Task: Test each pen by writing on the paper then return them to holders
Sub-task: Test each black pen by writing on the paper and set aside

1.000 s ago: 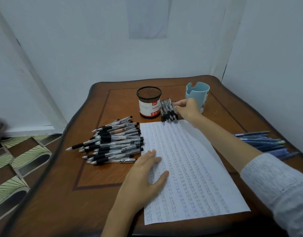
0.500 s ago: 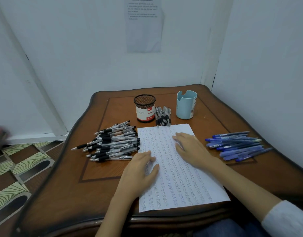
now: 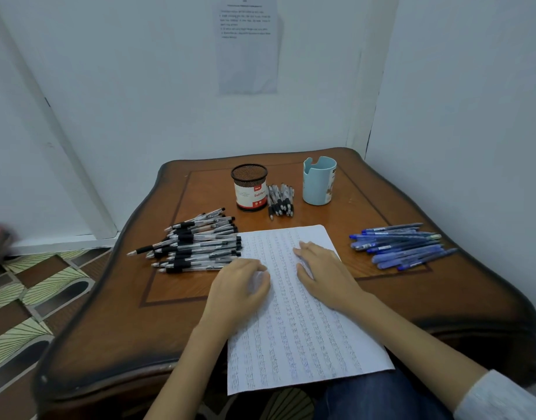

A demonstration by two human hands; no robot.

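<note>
Okay, both hands are down on the written sheet of paper point(image 3: 303, 338) and neither holds a pen. The left hand point(image 3: 239, 286) rests on the sheet's left edge with its fingers loosely bent and nothing in them; the fingertips are blurred. The right hand point(image 3: 324, 274) lies flat on the upper right part of the sheet, fingers straight and slightly spread, palm down. The paper is covered in rows of blue scribble, and its near edge hangs over the front edge of the wooden bench point(image 3: 109, 298).

Just left of the left hand, nearly touching it, is a pile of black clear-barrel pens point(image 3: 200, 247) lying on their sides. Well right of the right hand is a pile of blue pens point(image 3: 400, 245), also flat on the bench. Ahead of both hands, beyond the top of the sheet, is a small bunch of black pens point(image 3: 280, 201) lying between two holders. A black mesh holder point(image 3: 249, 187) with a red-and-white label stands just left of the bunch. A light blue holder point(image 3: 318, 181) with a notched rim stands just to its right. Both holders are upright, and no pen sticks out of either.

A grey sleeve point(image 3: 502, 398) covers the right forearm near the elbow. A printed notice point(image 3: 248, 43) hangs on the wall beyond the holders. Patterned floor tiles point(image 3: 24, 298) show far left of the left hand.
</note>
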